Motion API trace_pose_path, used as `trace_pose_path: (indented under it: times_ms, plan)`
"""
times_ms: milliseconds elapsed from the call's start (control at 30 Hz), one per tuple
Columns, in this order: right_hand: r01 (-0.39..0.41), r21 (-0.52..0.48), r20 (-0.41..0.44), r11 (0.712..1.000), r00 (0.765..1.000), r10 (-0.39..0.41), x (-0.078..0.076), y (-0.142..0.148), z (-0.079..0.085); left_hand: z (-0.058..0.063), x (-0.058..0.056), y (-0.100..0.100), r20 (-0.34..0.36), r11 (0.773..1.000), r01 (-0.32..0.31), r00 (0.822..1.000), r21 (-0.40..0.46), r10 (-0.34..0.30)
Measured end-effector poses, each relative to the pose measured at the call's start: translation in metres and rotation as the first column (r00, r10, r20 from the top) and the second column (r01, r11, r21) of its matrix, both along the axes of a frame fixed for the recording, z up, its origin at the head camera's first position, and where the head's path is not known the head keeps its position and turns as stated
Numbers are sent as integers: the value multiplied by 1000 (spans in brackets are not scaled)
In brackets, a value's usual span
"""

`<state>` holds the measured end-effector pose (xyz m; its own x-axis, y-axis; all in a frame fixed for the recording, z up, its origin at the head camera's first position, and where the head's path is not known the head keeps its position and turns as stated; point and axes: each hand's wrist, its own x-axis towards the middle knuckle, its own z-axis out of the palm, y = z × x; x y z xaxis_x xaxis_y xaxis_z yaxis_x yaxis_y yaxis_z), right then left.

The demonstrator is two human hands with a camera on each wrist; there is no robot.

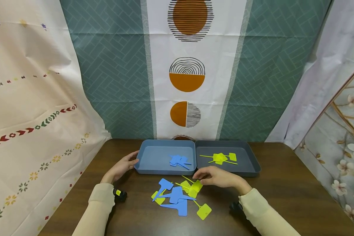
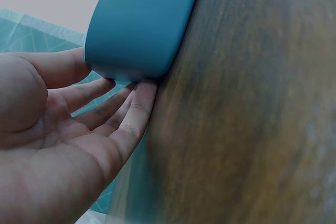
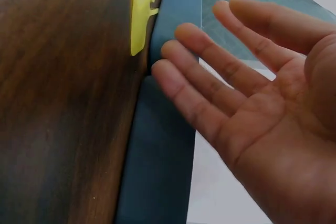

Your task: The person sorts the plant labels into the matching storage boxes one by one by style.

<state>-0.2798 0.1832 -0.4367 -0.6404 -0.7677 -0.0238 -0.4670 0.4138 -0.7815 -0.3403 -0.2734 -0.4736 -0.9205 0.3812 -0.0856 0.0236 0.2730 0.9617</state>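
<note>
My left hand [image 1: 121,167] touches the left end of the blue tray [image 1: 153,159]; in the left wrist view its fingertips [image 2: 144,88] lie against the tray's rounded corner. Blue plant labels [image 1: 180,161] lie in that tray's right part. Over the table, just in front of where the trays meet, hovers my right hand [image 1: 219,178], fingers loosely extended and holding nothing. Close to its fingertips are yellow plant labels [image 1: 197,187] on the table. More labels lie nearer, including a blue plant label [image 1: 176,194] in an overlapping pile and a yellow plant label [image 1: 204,211] at its right.
A dark grey tray [image 1: 247,167] stands against the blue tray's right side, with several yellow plant labels [image 1: 219,158] in it. Both sit at the back of the brown wooden table [image 1: 141,216]. Behind hangs a patterned curtain [image 1: 121,82].
</note>
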Motion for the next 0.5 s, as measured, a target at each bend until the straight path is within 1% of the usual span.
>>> trace_pose_path:
  times_ms: [100, 200, 267, 400, 500]
  plan:
    - [8, 56, -57, 998, 998, -4, 5, -5, -1, -1, 1, 0, -4, 1000, 5, 1000, -1, -5]
    - [11, 112, -141, 994, 990, 5, 7, -9, -3, -1, 1, 0, -6, 1000, 1, 1000, -3, -1]
    - [14, 143, -176, 990, 984, 11, 8, -11, -5, 0, 1, 0, -3, 1000, -3, 1000, -1, 3]
    - [8, 175, -194, 985, 981, 27, 10, -15, -9, 0, 1, 0, -1, 1000, -5, 1000, -8, 5]
    - [1, 177, -197, 984, 980, 35, 11, -18, -12, 0, 1, 0, 2, 1000, -8, 1000, -8, 8]
